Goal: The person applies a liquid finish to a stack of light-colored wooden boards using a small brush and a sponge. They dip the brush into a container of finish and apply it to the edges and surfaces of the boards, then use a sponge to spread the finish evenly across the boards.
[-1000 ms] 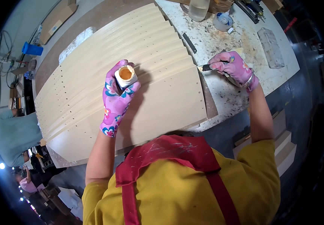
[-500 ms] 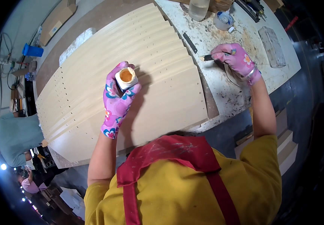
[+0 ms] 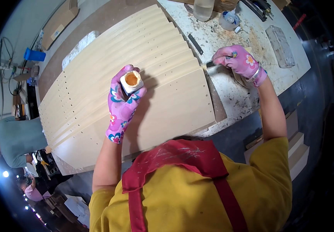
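- The worktop (image 3: 252, 96) is pale and stained, with a fanned stack of light wooden panels (image 3: 136, 77) lying across its left part; the panels carry rows of small holes.
- The left hand (image 3: 122, 102), in a pink flowered glove, is over the middle of the panels, its grip closed round a small white jar (image 3: 131, 81) of orange-brown filler, open end up.
- The right hand (image 3: 240, 62), gloved the same, is at the right edge of the panels, its grip closed on a small putty knife (image 3: 209, 65) whose blade points left and touches the panel edge.
- A dark flat tool (image 3: 195, 43) lies on the worktop just beyond the knife.
- A small round tub (image 3: 228, 20) stands near the far edge.
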The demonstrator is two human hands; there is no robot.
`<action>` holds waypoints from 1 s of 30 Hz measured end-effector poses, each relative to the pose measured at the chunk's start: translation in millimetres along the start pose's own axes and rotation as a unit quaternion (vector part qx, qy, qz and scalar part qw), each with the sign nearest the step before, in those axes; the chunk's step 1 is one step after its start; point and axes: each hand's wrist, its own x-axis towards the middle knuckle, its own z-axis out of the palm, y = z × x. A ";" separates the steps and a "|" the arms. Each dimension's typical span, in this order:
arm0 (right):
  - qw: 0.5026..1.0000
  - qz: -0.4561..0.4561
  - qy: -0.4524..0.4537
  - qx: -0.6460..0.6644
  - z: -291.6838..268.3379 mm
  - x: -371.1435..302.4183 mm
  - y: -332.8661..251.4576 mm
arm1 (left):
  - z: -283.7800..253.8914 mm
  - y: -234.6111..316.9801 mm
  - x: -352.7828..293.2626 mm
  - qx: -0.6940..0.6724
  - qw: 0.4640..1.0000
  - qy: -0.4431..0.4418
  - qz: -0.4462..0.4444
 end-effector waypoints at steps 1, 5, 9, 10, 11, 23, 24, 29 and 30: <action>1.000 -0.009 0.022 -0.006 -1.7 -2.8 3.4 | -0.4 -0.4 0.1 -0.002 1.000 -0.002 0.002; 0.998 0.028 0.034 0.038 1.5 -13.2 -4.0 | 0.2 -1.1 1.1 -0.007 1.000 -0.003 0.003; 0.999 -0.031 0.033 -0.025 14.6 -7.1 -15.3 | -1.8 -3.4 -0.3 0.001 1.000 -0.002 0.007; 0.998 -0.033 0.048 -0.029 15.2 -6.0 -13.5 | -1.6 -3.1 0.1 -0.001 1.000 -0.003 0.007; 0.997 -0.024 0.055 -0.054 12.5 -4.1 -6.9 | -1.1 -2.5 0.3 -0.002 1.000 -0.003 0.006; 0.998 -0.023 0.048 -0.020 14.5 -3.6 7.2 | -1.0 -4.4 0.0 0.001 1.000 -0.003 0.018; 0.997 -0.024 0.074 -0.015 14.4 -3.7 11.0 | -0.4 -4.4 0.7 -0.001 1.000 -0.004 0.018; 0.986 0.000 0.128 0.103 10.8 -1.7 30.7 | -0.3 -6.5 0.7 0.000 1.000 -0.006 0.014; 0.987 0.064 0.105 0.103 8.9 0.3 25.9 | -0.2 -4.8 1.5 -0.008 1.000 -0.012 0.011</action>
